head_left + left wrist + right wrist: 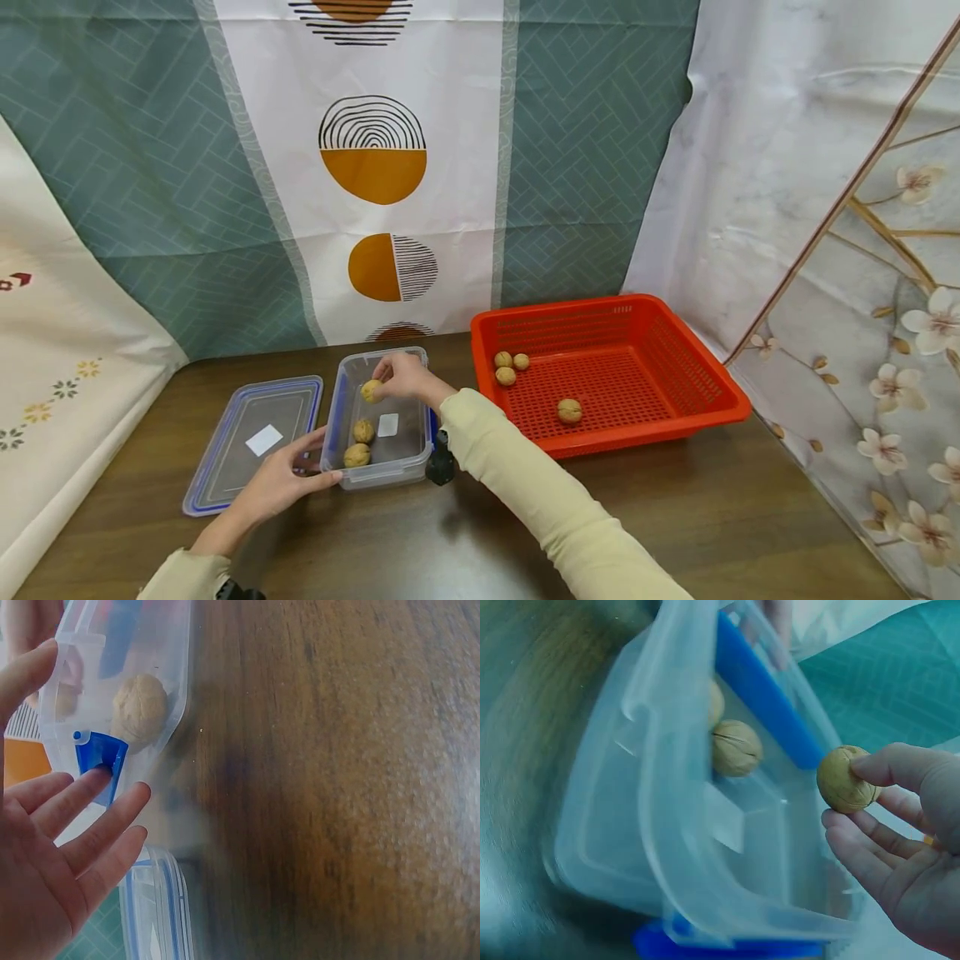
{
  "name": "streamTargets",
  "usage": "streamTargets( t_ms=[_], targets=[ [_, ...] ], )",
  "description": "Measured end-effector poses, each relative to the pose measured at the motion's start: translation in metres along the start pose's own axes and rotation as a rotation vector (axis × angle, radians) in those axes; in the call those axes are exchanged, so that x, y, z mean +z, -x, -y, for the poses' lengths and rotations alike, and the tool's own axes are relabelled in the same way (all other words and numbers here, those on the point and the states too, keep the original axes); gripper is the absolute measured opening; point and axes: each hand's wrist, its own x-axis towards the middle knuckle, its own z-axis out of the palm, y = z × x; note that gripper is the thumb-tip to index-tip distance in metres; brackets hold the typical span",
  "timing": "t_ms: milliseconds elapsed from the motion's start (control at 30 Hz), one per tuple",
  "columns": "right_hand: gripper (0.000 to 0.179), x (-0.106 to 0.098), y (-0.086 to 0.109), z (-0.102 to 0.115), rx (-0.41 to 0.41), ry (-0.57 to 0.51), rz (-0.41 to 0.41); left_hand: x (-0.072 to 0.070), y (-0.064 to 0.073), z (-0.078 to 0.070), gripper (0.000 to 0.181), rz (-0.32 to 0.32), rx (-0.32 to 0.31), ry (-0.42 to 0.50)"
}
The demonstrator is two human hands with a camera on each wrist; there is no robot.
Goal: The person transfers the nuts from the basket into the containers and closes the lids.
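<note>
While the left hand [281, 477] rests at the near left corner of the clear container [386, 473], the head view shows the right hand [405, 377] reaching over its far part and pinching a walnut [370, 391]. Two more walnuts [357, 455] lie inside along the left wall; four others [569, 411] sit in the red basket [600, 444] to the right, and the lid [281, 410] lies flat to the left.

From the left wrist, that hand's fingers are spread and gently bent, gripping nothing; one fingertip touches a blue latch [103, 748], apparently steadying the container.

From the right wrist, thumb and fingertips close around the walnut, near the rim; whether it is above or below the rim I cannot tell. The step in hand looks like handling walnuts singly at the container. Setting this one down would call for lowering it to the floor, then parting the fingertips.
</note>
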Motion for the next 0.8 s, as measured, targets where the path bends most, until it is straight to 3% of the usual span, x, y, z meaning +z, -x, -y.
streamTargets(
  t_ms=[267,800],
  targets=[
    [0.019,0.030,-0.007,-0.011,0.037,0.037,-0.035,0.000,0.000,0.000,0.076,0.000,-0.008,-0.002],
    [0.017,0.058,-0.013,-0.015,0.141,0.062,-0.110,-0.001,-0.001,0.001,0.076,0.010,-0.029,-0.013]
  ],
)
